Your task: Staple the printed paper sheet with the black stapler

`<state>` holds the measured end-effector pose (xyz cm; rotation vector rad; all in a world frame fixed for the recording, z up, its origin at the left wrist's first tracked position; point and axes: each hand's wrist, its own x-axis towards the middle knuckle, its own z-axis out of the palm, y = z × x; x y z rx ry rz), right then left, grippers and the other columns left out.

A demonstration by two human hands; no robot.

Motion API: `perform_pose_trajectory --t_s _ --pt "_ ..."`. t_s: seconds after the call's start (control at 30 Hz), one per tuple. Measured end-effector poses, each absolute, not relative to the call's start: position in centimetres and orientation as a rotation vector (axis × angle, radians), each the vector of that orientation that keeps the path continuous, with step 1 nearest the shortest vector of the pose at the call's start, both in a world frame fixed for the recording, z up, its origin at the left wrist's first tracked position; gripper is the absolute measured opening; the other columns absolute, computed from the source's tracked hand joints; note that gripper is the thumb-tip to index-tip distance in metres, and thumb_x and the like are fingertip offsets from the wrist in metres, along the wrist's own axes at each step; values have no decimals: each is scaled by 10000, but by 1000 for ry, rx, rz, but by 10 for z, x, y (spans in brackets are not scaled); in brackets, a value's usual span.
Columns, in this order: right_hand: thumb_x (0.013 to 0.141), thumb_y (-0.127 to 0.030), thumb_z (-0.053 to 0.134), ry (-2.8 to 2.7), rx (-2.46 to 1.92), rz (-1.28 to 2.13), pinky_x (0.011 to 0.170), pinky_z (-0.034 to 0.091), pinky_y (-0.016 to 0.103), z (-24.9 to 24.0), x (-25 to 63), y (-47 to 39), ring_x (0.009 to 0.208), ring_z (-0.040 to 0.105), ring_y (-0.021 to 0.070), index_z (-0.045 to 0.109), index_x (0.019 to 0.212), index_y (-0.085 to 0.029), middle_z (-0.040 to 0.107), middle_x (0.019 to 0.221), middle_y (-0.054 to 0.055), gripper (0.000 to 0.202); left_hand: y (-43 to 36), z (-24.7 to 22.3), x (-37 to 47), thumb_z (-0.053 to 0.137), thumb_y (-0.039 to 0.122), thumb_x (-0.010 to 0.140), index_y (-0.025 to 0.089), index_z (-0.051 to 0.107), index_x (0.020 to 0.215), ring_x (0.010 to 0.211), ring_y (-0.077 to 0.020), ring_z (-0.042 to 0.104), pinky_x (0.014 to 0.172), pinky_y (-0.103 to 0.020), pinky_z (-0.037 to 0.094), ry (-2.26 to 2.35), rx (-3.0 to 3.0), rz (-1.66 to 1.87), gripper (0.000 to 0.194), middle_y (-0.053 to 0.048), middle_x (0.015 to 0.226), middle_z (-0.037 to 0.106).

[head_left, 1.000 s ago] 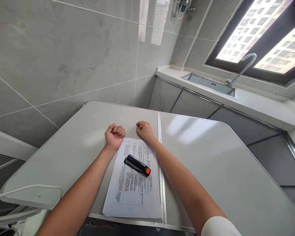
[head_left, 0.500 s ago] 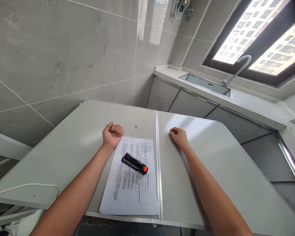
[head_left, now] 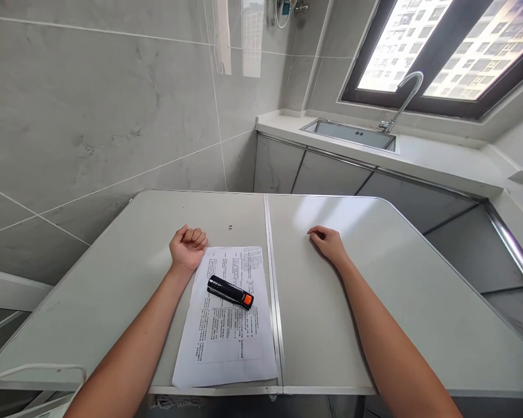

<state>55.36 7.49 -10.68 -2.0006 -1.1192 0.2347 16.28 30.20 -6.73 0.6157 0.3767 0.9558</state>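
My left hand point(head_left: 188, 247) rests palm up on the table, its fingers curled into a loose fist with nothing visible in them, beside the top left corner of some printed paper point(head_left: 226, 371). A black stapler point(head_left: 230, 291) with an orange end lies across the print. On the table's right half, my right hand point(head_left: 326, 241) rests with its fingers bent together; whether something small is between them is hidden. Beyond the paper's top edge are a few tiny dark pieces point(head_left: 230, 227), too small to make out.
The pale folding table point(head_left: 322, 325) has a metal seam down its middle. Behind it stand a tiled wall point(head_left: 113, 104) and a counter with a sink point(head_left: 353, 134) and faucet point(head_left: 403, 104). A white cable point(head_left: 39, 367) crosses the left corner.
The camera view has shifted and levelled a little. Both hands, the stapler and the paper keep about the same places on the table.
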Motion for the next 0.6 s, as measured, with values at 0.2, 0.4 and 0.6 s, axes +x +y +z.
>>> perform_pose_trajectory --t_s 0.2,0.4,0.6 --pt "815 -364 521 -1139 -1976 270 628 404 297 -108 559 75 639 497 168 753 870 -200 606 671 8 290 299 -70 171 635 327 907 196 266 562 457 -81 303 419 -229 291 471 775 967 522 55 566 236" --pt "819 -324 504 -1167 -1981 241 641 410 296 -110 557 78 641 507 168 739 858 -214 627 696 8 263 291 -73 180 788 318 838 242 684 970 651 -124 513 580 -207 415 727 1371 1113 185 14 763 578" --pt "832 -281 489 -1282 -2004 173 654 417 298 -110 551 80 649 520 164 702 829 -228 677 798 21 219 289 -80 178 697 307 902 268 772 892 947 -247 594 895 -360 439 665 2265 734 85 -57 937 718"
